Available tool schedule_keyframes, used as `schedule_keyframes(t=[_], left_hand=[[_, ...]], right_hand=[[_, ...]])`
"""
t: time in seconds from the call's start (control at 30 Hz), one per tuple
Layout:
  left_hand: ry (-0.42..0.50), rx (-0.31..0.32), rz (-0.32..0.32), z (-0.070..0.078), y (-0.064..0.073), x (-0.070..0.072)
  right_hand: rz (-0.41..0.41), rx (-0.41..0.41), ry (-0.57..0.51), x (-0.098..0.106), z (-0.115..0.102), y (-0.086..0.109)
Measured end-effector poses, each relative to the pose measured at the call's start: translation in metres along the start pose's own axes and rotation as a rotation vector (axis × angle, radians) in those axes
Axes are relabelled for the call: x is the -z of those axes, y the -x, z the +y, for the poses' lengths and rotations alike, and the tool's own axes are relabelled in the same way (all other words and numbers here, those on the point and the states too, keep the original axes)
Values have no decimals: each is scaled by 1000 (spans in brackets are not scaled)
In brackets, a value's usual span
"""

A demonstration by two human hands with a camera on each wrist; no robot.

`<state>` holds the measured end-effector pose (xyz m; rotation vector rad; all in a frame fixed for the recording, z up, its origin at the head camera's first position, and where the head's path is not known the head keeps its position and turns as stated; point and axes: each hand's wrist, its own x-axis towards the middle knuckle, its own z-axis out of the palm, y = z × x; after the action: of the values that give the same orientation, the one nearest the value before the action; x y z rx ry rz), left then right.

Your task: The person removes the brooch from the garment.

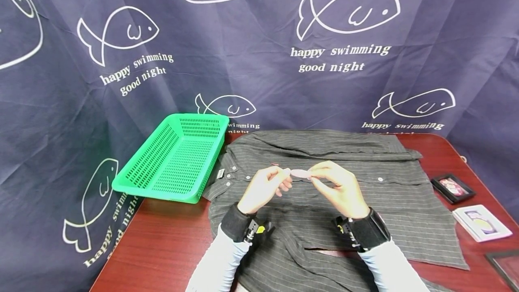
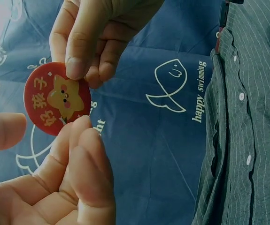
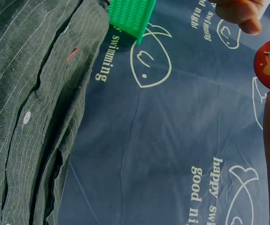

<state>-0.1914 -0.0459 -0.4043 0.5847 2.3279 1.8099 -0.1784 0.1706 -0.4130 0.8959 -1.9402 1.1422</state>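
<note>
Between my two hands is a round red badge [image 2: 41, 101] with a smiling yellow star and yellow characters; the head view catches it nearly edge-on. My right hand [image 1: 342, 190] pinches its right side, the thumb lying on the printed face. On the other side, fingertips of my left hand [image 1: 261, 188] touch the rim. The left thumb looks apart from the badge in the left wrist view, so whether that hand grips it I cannot tell. Under both hands a dark grey pinstriped shirt [image 1: 405, 215] with white buttons lies spread out.
A green plastic basket [image 1: 216, 148] stands at the table's left rear. Along the right edge lie a small black-framed item [image 1: 453, 188], a stack of white cards [image 1: 482, 223] and a dark frame [image 1: 504, 267], partly cut off. A blue fish-print curtain [image 1: 267, 80] hangs behind the reddish table [image 1: 134, 247].
</note>
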Motion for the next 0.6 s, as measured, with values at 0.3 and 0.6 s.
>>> schedule_keyframes(t=[0.3, 0.6], left_hand=[[44, 4, 14, -1, 0, -2], [71, 11, 21, -2, 0, -3]], right_hand=[[-9, 28, 37, -3, -2, 1], [-59, -23, 11, -6, -4, 4]])
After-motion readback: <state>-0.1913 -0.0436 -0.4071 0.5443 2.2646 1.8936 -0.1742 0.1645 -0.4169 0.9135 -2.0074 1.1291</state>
